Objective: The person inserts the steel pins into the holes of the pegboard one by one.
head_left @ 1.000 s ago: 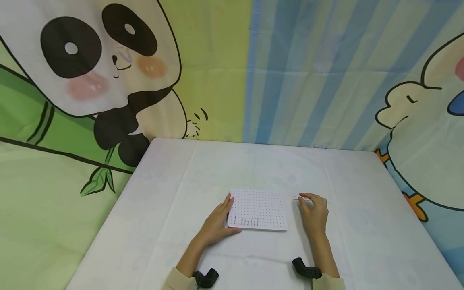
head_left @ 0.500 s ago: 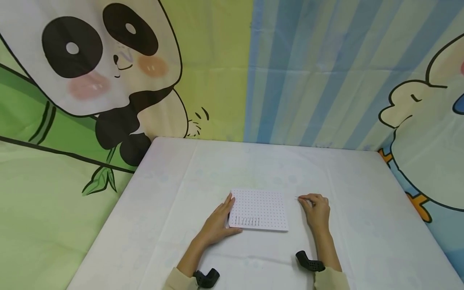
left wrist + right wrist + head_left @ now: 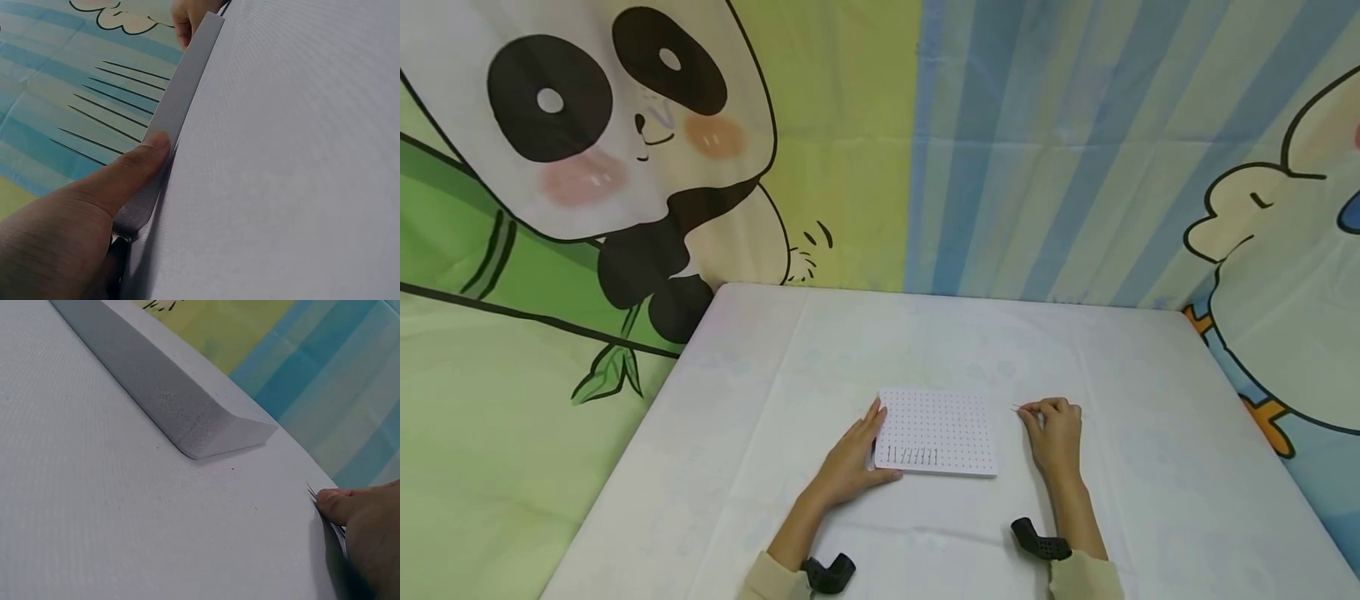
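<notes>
A white board (image 3: 955,429) with rows of small holes lies flat on the table. Several thin dark pins (image 3: 110,110) stand in a row near its front left, sticking straight up from the surface in the left wrist view. My left hand (image 3: 847,467) holds the board at its near left corner, fingers along the left side and thumb (image 3: 140,156) against the front edge. To the right of the board, my right hand (image 3: 1056,437) pinches a few fine pins (image 3: 312,492) between thumb and fingertips, their ends poking out leftward. How many it holds is hidden.
A white cloth (image 3: 820,358) covers the table. Behind it hangs a cartoon-printed curtain (image 3: 850,167). Black wrist-worn devices (image 3: 829,575) sit on both wrists, near the beige sleeves.
My right hand has shifted slightly right, and the pins stick out less from its fingertips, which have closed together. The left hand and the board keep their place.
</notes>
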The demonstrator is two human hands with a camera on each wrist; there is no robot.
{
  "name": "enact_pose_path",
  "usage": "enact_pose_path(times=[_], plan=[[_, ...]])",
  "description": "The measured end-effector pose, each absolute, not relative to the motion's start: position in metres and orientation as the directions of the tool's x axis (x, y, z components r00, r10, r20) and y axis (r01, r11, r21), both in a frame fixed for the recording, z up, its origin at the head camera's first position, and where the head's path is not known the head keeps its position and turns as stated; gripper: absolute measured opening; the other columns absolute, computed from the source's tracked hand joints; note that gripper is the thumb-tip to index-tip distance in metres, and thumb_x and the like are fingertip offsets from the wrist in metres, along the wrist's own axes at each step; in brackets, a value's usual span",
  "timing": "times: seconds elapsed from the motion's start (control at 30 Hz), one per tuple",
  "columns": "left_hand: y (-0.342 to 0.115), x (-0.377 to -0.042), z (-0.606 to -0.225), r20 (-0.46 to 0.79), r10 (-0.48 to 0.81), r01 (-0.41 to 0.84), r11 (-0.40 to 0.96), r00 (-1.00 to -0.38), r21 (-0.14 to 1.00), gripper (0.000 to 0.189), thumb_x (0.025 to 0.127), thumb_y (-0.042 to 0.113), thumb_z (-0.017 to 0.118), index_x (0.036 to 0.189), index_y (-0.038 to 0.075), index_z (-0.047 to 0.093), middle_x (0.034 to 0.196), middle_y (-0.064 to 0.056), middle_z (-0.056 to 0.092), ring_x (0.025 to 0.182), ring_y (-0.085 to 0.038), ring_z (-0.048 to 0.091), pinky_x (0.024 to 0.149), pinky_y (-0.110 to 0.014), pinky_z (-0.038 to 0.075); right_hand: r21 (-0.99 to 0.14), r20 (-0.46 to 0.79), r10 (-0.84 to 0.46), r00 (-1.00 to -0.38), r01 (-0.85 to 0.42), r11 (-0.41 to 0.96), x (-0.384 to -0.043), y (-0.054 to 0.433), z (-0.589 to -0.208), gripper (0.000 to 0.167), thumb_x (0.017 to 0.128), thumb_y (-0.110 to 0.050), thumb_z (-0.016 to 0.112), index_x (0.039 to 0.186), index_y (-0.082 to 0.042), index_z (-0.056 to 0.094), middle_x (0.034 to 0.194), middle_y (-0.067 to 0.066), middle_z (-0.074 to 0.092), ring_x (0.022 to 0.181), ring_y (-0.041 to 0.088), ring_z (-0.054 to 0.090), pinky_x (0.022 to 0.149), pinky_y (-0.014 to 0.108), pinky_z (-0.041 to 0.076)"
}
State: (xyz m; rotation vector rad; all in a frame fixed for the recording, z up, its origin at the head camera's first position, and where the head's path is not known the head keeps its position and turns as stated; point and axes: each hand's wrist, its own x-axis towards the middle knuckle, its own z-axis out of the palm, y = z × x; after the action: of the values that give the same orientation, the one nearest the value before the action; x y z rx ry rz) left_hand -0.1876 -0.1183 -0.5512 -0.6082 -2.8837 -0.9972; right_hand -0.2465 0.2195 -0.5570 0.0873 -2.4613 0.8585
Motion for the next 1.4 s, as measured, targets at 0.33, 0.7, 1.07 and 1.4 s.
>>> enact_pose_path(times=[0.33,0.7,1.07,1.4], plan=[[-0.118,-0.186,-0.549,0.15,0.349,0.366,0.715,-0.925,0.596,0.101,0.072,0.049,0.073,0.148,0.011,0.019,0.155,0.001,0.005,0.136,-0.028,0.022,0.105,-0.044,0.027,-0.728,0.481,0.166,-0.861,-0.286,0.623,-0.229,0.19,-0.535,0.01,0.086,-0.012,0.065,0.091,-0.004,0.066,0.082,0.005,0.064,0.073,0.013,0.05,0.064,0.02,0.038],[-0.118,-0.186,-0.549,0.14,0.357,0.368,0.719,-0.923,0.59,0.101,0.073,0.051,0.071,0.148,0.011,0.017,0.155,0.002,0.004,0.136,-0.026,0.021,0.106,-0.043,0.026,-0.711,0.518,-0.044,-0.854,-0.459,0.533,-0.203,0.145,-0.521,0.011,0.079,-0.006,0.071,0.087,-0.013,0.071,0.072,-0.009,0.058,0.066,0.007,0.047,0.054,0.019,0.037],[-0.119,-0.187,-0.549,0.143,0.352,0.366,0.721,-0.925,0.589,0.101,0.072,0.052,0.072,0.148,0.012,0.018,0.155,0.002,0.004,0.136,-0.028,0.023,0.105,-0.045,0.027,-0.77,0.44,-0.147,-0.886,-0.456,0.445,-0.195,0.132,-0.53,0.012,0.087,-0.009,0.062,0.093,-0.014,0.07,0.088,-0.008,0.065,0.08,0.008,0.057,0.069,0.017,0.046],[-0.119,-0.189,-0.549,0.16,0.358,0.381,0.713,-0.92,0.589,0.101,0.073,0.051,0.072,0.148,0.011,0.019,0.155,0.001,0.005,0.135,-0.03,0.024,0.105,-0.045,0.027,-0.855,0.436,-0.175,-0.883,-0.467,0.226,-0.182,0.121,-0.508,0.007,0.082,0.012,0.061,0.088,0.008,0.061,0.084,0.016,0.064,0.073,0.024,0.063,0.065,0.026,0.054]])
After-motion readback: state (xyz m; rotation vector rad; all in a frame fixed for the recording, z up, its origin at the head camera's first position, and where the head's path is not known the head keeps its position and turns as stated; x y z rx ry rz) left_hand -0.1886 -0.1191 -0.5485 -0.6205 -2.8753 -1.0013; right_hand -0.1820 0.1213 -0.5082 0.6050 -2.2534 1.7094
